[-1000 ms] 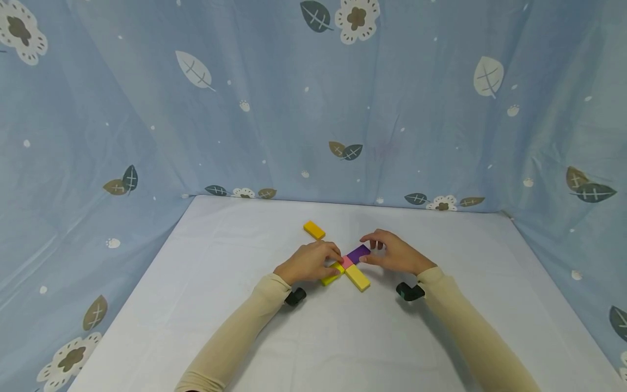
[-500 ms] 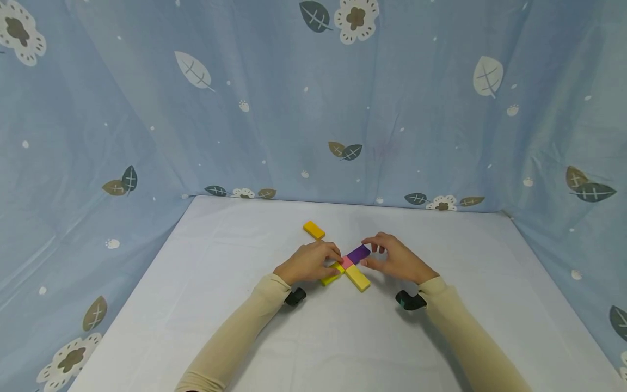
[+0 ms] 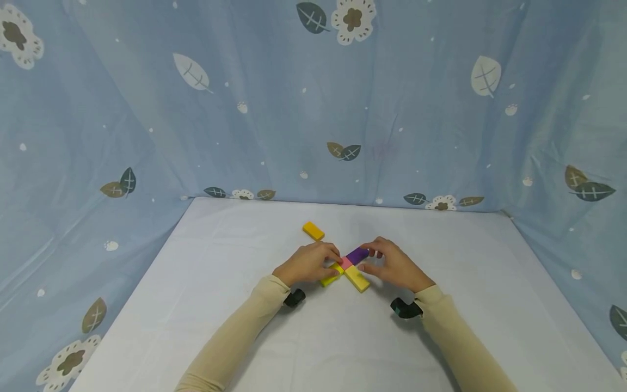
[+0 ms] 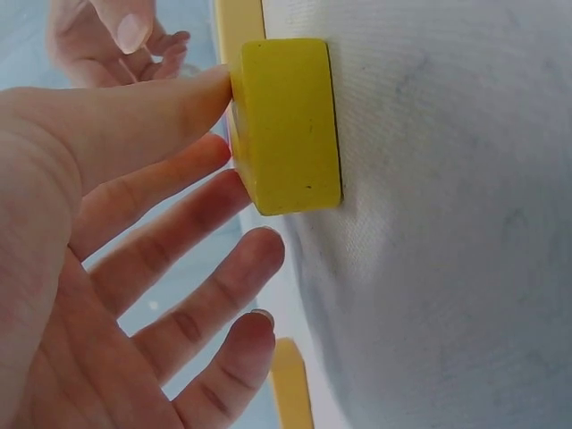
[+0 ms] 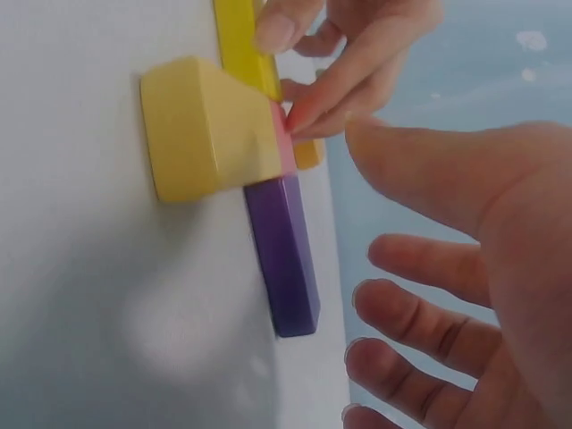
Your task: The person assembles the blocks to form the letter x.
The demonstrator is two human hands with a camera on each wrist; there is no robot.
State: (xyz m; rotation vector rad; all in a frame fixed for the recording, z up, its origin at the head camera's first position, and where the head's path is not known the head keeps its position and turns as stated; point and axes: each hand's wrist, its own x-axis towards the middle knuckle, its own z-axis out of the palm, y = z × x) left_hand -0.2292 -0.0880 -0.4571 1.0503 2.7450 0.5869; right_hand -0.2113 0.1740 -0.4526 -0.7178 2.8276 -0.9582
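Observation:
Several flat blocks lie joined around a small pink block [image 3: 345, 263] in a cross-like shape. A bright yellow block [image 4: 293, 125] is held between the thumb and fingers of my left hand [image 3: 306, 263], whose index fingertip reaches the pink block. Opposite it extends a purple block [image 3: 357, 256], and a pale yellow block [image 3: 357, 279] points toward me. My right hand [image 3: 395, 268] hovers beside these two with fingers loosely bent. In the right wrist view a gap shows between its thumb and the blocks.
Behind my left hand lies an orange-yellow block [image 3: 313, 231], its near end close to the fingers. A white cloth [image 3: 235, 245] covers the table. Blue patterned curtain [image 3: 274, 109] encloses the back and sides. Black wrist devices [image 3: 406, 308] sit under both wrists.
My right hand has drawn slightly toward me, from around the purple block's end to nearer the pale yellow block. My left hand and the blocks stay in place.

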